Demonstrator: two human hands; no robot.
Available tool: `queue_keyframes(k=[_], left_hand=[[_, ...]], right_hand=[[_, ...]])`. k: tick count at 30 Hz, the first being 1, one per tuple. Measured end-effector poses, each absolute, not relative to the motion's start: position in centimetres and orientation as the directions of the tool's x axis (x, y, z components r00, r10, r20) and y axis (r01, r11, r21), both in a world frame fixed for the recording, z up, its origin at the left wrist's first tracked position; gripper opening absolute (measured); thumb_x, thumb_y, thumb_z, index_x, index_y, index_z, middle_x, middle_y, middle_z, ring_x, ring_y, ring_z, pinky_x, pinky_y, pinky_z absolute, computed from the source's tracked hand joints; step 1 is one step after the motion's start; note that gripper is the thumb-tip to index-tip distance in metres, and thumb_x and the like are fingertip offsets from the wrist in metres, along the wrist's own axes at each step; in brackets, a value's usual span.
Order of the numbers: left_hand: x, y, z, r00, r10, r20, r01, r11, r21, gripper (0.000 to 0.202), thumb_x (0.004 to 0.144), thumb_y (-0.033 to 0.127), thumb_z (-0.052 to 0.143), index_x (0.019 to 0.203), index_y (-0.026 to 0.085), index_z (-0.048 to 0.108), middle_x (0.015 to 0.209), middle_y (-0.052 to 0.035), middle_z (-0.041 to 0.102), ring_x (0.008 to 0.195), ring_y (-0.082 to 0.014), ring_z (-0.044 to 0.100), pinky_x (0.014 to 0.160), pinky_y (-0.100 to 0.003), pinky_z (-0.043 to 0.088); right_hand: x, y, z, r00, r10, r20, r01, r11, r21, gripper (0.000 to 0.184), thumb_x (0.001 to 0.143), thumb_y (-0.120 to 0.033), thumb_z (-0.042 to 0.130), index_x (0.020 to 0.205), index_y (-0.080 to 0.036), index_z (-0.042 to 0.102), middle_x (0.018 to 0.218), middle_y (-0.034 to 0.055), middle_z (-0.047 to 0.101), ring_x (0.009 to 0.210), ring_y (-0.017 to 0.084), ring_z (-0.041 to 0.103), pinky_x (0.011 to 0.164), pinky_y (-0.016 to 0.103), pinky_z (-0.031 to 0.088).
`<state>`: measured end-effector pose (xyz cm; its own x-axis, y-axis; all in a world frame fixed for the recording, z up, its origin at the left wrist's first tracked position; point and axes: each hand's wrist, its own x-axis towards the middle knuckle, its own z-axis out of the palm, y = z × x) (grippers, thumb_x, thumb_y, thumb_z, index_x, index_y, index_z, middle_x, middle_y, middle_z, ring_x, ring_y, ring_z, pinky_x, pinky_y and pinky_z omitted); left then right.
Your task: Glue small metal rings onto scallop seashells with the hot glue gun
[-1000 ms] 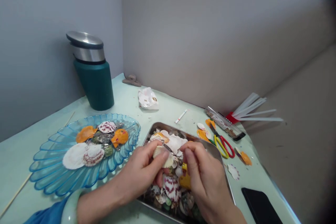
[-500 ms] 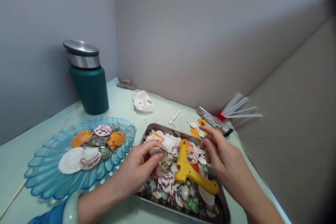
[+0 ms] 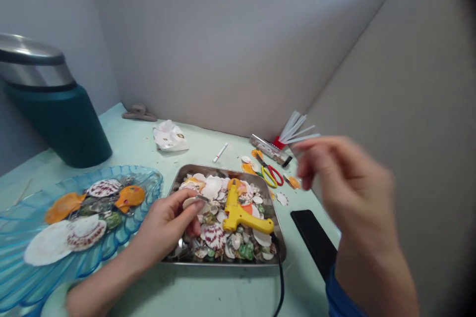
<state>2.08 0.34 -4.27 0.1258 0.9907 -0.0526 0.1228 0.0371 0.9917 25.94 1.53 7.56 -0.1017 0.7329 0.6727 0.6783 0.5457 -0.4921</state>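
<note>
My left hand [image 3: 167, 223] rests on the near left of a steel tray [image 3: 277, 240] and pinches a pale shell [image 3: 191, 202] with a small metal piece at its top. The tray is heaped with several mixed shells, and a yellow glue gun [image 3: 240, 210] lies across them, its black cord running off the near edge. My right hand [image 3: 344, 185] is raised to the right of the tray and smeared by motion; its fingers look bunched, and I cannot make out whether anything is in them.
A blue shell-shaped glass dish [image 3: 22, 277] with several shells sits at left. A green flask [image 3: 55, 119] stands at back left. Behind the tray lie crumpled paper [image 3: 169, 136], scissors [image 3: 269, 173], glue sticks [image 3: 297, 129]. A black phone [image 3: 316, 240] lies at right.
My right hand let go of the shell, lifted away to the right and upward. The glue gun came into sight on the shells. The camera swung right; my left hand keeps its shell.
</note>
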Motion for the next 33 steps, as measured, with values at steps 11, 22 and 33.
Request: queue_keyframes(k=[11,22,33], left_hand=[[2.3,0.5,-3.9,0.114,0.993,-0.023,-0.006,0.024,1.0,0.022,0.088,0.04,0.051,0.082,0.019,0.054,0.041,0.0074,0.056,0.041,-0.0103,0.049,0.05,-0.02,0.041],[2.2,0.5,-4.6,0.124,0.991,-0.052,-0.048,0.059,0.997,0.025,0.089,0.044,0.046,0.088,0.02,0.051,0.046,0.0056,0.06,0.04,-0.0104,0.049,0.046,-0.02,0.038],[2.0,0.5,-5.3,0.12,0.992,-0.047,-0.046,0.053,0.998,0.026,0.093,0.044,0.04,0.084,0.021,0.048,0.049,0.0076,0.056,0.038,-0.0074,0.044,0.047,-0.02,0.036]], right_hand=[[26.8,0.8,-3.5,-0.453,0.87,0.196,0.886,0.463,-0.008,0.032,0.072,-0.028,0.071,0.099,-0.019,0.056,0.082,0.0062,0.065,0.074,0.027,0.064,0.061,0.037,0.049],[27.8,2.7,-0.1,-0.205,0.973,0.107,-0.054,0.098,-0.994,0.028,0.083,-0.044,0.061,0.1,-0.022,0.058,0.079,0.0019,0.06,0.064,0.015,0.056,0.06,0.027,0.048],[25.4,3.0,-3.6,-0.395,0.915,-0.087,0.119,-0.043,-0.992,0.038,0.075,-0.055,0.065,0.075,-0.017,0.058,0.051,-0.004,0.043,0.049,0.01,0.036,0.048,0.024,0.03]])
